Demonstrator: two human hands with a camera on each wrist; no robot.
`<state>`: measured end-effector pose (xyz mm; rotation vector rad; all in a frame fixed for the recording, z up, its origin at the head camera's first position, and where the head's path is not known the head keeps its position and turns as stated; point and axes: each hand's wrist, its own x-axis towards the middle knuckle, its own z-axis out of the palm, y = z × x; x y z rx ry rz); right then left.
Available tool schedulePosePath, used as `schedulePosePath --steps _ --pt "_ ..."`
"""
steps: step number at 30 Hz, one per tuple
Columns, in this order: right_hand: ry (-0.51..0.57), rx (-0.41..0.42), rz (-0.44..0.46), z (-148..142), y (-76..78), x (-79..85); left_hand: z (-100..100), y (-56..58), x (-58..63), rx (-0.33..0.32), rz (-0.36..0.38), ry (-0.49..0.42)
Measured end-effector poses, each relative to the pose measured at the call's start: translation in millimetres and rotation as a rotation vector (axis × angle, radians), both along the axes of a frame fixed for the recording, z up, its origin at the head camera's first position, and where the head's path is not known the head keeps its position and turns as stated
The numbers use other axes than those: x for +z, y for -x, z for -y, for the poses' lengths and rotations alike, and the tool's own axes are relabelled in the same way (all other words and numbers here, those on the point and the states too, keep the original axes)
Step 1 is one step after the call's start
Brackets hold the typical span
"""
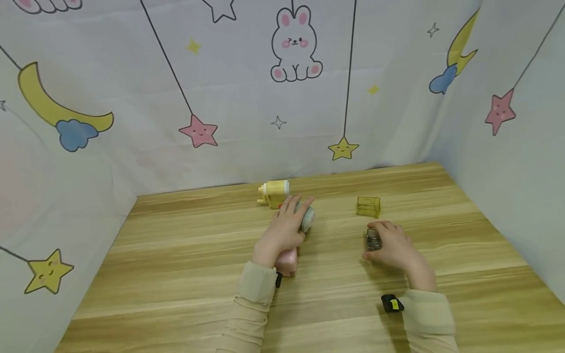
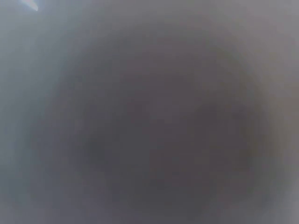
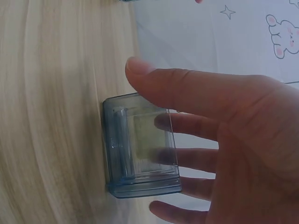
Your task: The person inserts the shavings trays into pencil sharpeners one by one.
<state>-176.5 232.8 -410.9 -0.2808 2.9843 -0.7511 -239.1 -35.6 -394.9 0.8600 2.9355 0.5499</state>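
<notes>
A: "Nearest?"
B: "One pink object [image 1: 287,264]; one right hand [image 1: 392,245], loosely spread around one clear box [image 1: 374,240]; at its nine o'clock, one left hand [image 1: 284,226] over one grey-green object [image 1: 308,219], grip indeterminable."
A: "Beyond, twelve o'clock from each hand's object?"
B: "One yellow box [image 1: 368,210] right; one yellow device [image 1: 277,188] left."

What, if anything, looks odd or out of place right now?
The left wrist view is odd: little but gray blur. On the table, I see nothing spilled or broken, though the left hand partly hides the pink object.

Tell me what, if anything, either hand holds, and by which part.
Cannot be told for either. The right hand spans the clear box, thumb and fingers at opposite sides; the left hand partly covers the pale green object.
</notes>
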Motion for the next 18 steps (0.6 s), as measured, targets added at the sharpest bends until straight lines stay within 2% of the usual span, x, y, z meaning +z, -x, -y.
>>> schedulePosePath --steps 9,18 --pt "0.038 0.02 0.013 -6.1 0.9 -3.4 -2.2 3.5 -4.4 0.019 -0.032 -0.007" --pt "0.058 0.023 0.012 -13.2 0.7 -5.6 -3.9 5.0 -5.0 0.033 -0.017 -0.035"
